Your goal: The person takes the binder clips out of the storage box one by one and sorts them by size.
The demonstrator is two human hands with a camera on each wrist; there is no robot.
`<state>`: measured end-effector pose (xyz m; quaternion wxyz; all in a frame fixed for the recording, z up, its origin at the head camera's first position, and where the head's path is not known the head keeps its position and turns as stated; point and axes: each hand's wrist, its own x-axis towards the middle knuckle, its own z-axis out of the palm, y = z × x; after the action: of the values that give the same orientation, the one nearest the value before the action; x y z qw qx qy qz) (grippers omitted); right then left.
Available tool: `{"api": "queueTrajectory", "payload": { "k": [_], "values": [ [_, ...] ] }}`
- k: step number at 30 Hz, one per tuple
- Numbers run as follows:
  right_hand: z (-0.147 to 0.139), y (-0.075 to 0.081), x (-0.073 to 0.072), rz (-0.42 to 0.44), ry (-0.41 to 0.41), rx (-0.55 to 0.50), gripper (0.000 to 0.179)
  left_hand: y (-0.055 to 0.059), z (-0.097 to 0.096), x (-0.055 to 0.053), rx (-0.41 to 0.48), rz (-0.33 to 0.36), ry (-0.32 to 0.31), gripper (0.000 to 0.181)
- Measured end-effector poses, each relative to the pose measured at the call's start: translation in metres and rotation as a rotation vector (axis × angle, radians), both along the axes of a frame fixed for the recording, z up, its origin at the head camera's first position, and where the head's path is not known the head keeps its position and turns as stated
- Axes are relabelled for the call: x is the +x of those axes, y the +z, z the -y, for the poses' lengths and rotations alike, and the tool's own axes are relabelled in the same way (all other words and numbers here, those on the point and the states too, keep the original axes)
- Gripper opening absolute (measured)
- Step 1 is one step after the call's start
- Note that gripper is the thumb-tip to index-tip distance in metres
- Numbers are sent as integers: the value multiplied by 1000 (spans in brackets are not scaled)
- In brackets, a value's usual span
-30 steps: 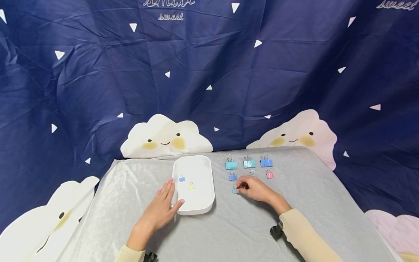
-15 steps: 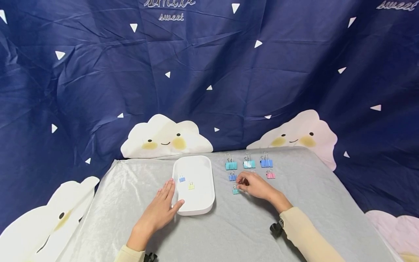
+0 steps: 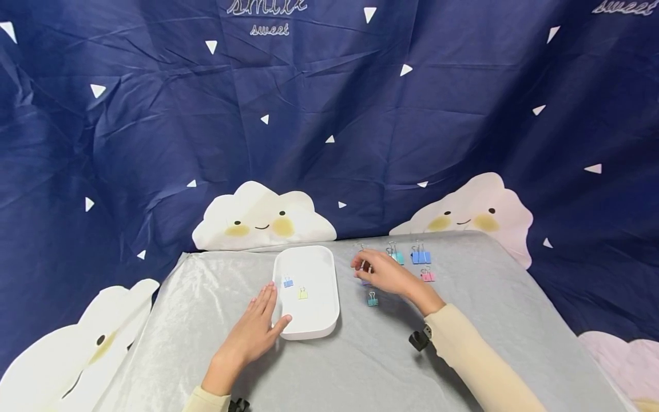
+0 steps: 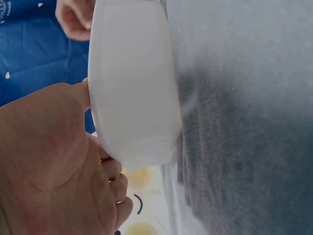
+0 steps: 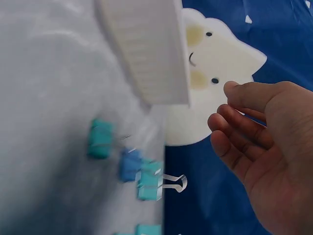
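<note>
My left hand (image 3: pixel 249 332) rests on the left rim of a white tray (image 3: pixel 312 331), its fingers straight and the thumb at the front corner. Inside the tray lie a small blue binder clip (image 3: pixel 288 282) and a small yellow binder clip (image 3: pixel 303 293). Over the binder clips on the cloth hovers my right hand (image 3: pixel 388 273), fingers loosely bent; the right wrist view shows nothing between them. Just in front of it is a small teal binder clip (image 3: pixel 372 299). A blue binder clip (image 5: pixel 129 165) and a large teal binder clip (image 5: pixel 150 180) are mostly hidden by it in the head view.
Farther right are another large teal binder clip (image 3: pixel 397 257), a large blue one (image 3: pixel 421 257) and a small pink one (image 3: pixel 428 276). Grey cloth (image 3: pixel 329 377) covers the table. A dark blue curtain (image 3: pixel 329 86) hangs behind its back edge.
My right hand has come off the small teal binder clip, which now lies turned slightly, and moved left and back over the other clips. The left hand stays on the tray.
</note>
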<state>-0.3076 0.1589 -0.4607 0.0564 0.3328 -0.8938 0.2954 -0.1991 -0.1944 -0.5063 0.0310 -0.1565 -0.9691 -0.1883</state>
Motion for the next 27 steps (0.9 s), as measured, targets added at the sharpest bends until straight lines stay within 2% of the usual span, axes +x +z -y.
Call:
{"api": "queueTrajectory", "payload": {
  "k": [7,12,20,27],
  "values": [
    [31,29,-11,-1,81,60,6,-1,0,0,37,-40,-9,85],
    [54,40,-16,-16,157,99,5,-1,1,-1,9,-5,3,85],
    [89,48,-26,-24,209,191,7,-2,1,-4,-22,32,16,86],
    [116,41,-40,-32,236,249,10,-3,2,-5,-23,19,9,85]
  ]
}}
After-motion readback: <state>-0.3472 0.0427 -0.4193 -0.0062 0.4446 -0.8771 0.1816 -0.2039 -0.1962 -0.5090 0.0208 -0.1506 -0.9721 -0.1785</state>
